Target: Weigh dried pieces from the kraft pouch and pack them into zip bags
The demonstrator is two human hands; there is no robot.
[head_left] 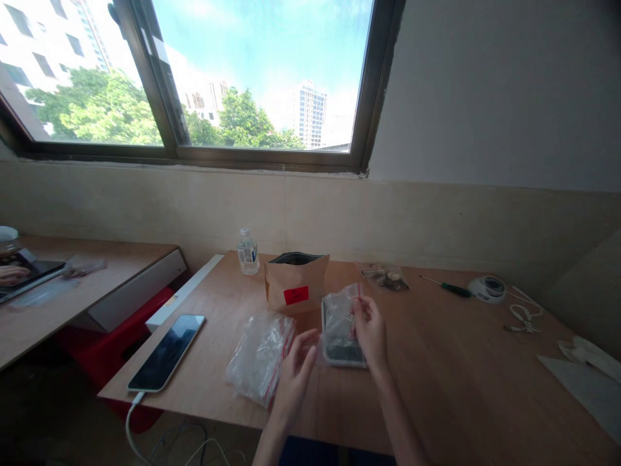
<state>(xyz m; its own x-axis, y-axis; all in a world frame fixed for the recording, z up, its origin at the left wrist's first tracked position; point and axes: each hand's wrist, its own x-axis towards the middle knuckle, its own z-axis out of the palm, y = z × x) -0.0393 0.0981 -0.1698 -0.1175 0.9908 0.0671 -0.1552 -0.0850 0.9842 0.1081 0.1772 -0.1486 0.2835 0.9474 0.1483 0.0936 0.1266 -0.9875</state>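
Observation:
My right hand [371, 330] pinches a small clear zip bag [342, 314] near its red-lined edge. The bag hangs over a shallow rectangular box [334, 360] with a pale rim and a dark area inside; I cannot tell its kind. My left hand [297, 362] is held with loosely curled fingers apart, thumb toward the box, and seems to hold nothing. Beside it on the left lies a stack of clear zip bags [257, 356] with red seal lines. Behind both hands a brown paper bag [276, 290] with a red label stands upright, its top gaping.
At the left lies a smartphone [167, 353] with a cable plugged in. A water bottle [248, 254] stands behind. Toward the right are a filled clear bag [388, 278], a green screwdriver [453, 288], a white dome camera [486, 289] and paper [577, 388]. Another person's hand [13, 275] shows far left.

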